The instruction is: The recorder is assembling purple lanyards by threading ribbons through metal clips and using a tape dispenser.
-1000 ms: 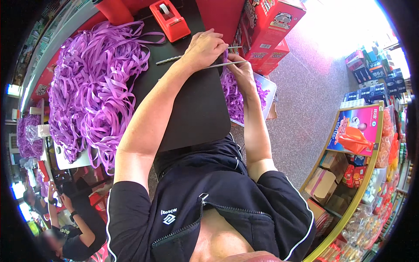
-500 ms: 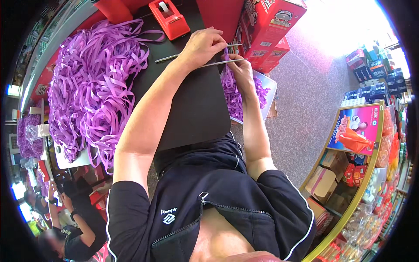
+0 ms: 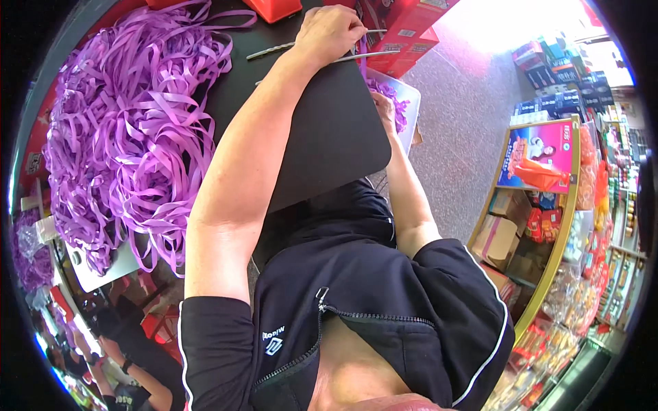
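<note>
My left hand is over the far end of the black table, fingers bent together at the upper of two thin metal rods. A strip of purple ribbon hangs down from its fingertips across the rods. Below the table's right edge, my right hand reaches to a white tub with bunched purple ribbon in it; its fingers are partly hidden. A large tangled heap of purple ribbon covers the left side.
A red tape dispenser sits at the table's far edge. Red cartons stand beyond the tub. On the right is a shelf cabinet with boxes and packets. Another person's arm shows at lower left.
My right hand has left the rods and dropped to the tub beside the table. My left hand stays at the rods. The whole view has shifted, with the table higher in it.
</note>
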Demonstrator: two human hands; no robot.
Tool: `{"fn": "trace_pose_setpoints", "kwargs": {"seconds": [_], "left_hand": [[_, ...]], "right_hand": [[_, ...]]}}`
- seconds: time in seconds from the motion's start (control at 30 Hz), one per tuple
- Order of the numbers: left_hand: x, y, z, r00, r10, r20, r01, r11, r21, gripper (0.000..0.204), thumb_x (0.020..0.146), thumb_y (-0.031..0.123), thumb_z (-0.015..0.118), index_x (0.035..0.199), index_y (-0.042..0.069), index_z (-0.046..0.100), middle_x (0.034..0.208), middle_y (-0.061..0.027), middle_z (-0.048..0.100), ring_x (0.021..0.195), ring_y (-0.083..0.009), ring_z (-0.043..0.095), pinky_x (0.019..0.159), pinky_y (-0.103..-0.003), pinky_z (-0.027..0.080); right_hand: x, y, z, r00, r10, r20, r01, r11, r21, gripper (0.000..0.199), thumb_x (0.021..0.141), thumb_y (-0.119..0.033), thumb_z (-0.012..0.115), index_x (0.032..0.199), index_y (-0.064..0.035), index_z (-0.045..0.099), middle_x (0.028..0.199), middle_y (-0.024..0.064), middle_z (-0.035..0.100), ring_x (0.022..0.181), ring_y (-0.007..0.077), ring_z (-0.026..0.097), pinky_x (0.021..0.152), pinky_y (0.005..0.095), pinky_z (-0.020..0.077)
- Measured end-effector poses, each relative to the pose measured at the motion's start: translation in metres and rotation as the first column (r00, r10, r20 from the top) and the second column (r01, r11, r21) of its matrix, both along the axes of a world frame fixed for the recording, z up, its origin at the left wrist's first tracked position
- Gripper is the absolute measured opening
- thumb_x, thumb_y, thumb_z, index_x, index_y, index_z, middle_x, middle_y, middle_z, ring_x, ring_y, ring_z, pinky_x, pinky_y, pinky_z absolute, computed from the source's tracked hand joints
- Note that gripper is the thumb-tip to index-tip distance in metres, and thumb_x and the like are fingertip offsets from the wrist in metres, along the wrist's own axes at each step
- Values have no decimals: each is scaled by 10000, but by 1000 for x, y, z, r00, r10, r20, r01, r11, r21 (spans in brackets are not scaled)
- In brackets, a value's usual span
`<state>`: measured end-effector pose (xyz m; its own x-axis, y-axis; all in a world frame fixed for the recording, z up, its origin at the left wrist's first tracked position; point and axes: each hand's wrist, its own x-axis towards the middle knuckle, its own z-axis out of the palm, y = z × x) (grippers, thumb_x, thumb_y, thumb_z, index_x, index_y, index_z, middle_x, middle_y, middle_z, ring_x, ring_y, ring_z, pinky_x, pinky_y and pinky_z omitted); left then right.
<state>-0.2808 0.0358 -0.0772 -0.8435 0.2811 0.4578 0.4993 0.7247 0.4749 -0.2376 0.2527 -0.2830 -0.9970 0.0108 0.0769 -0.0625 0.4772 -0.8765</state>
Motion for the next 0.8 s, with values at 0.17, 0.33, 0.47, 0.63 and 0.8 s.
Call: {"fn": "trace_pose_setpoints", "kwargs": {"seconds": [0.17, 0.33, 0.47, 0.63, 0.8], "left_hand": [[1, -3, 7, 1000, 13, -6, -13, 1000, -17, 280, 828, 296, 590, 907, 54, 706, 1136, -131, 637, 1054, -301, 592, 924, -397, 430], [1, 0, 8, 1000, -2, -31, 2, 1000, -17, 265, 832, 281, 600, 921, 59, 713, 1156, -132, 633, 1059, -295, 597, 936, -385, 430], [-3, -1, 1, 999, -20, -27, 20, 1000, 4, 258, 845, 255, 615, 948, 35, 702, 1181, -133, 624, 1044, -286, 612, 897, -354, 455], [3, 1, 13, 987, -52, 149, 41, 996, 81, 230, 869, 205, 616, 970, 12, 690, 1229, -126, 601, 1091, -240, 588, 930, -308, 423], [6, -3, 13, 937, -71, 343, -20, 966, 257, 193, 895, 135, 607, 986, -18, 680, 1283, -104, 567, 1165, -191, 533, 971, -287, 387]], "right_hand": [[31, 3, -13, 987, -63, 147, 84, 987, -137, 245, 820, -223, 691, 973, -33, 710, 814, 99, 704, 733, 127, 646, 675, 260, 491], [36, 10, -41, 944, -75, 320, 195, 912, -362, 184, 852, -136, 676, 992, -22, 708, 824, 28, 701, 734, 78, 602, 673, 224, 461], [20, 13, -76, 956, -21, 291, 165, 861, -481, 206, 856, -100, 662, 1036, -6, 693, 834, 12, 681, 707, 75, 563, 647, 217, 435], [2, 8, -78, 962, 103, 254, 92, 751, -654, 248, 844, -95, 673, 1079, -16, 679, 877, 1, 676, 702, 71, 556, 617, 201, 424], [5, -3, -74, 990, 47, 131, -2, 947, -322, 201, 819, -87, 686, 1005, -25, 641, 855, 72, 685, 780, 149, 649, 689, 261, 492]]}}
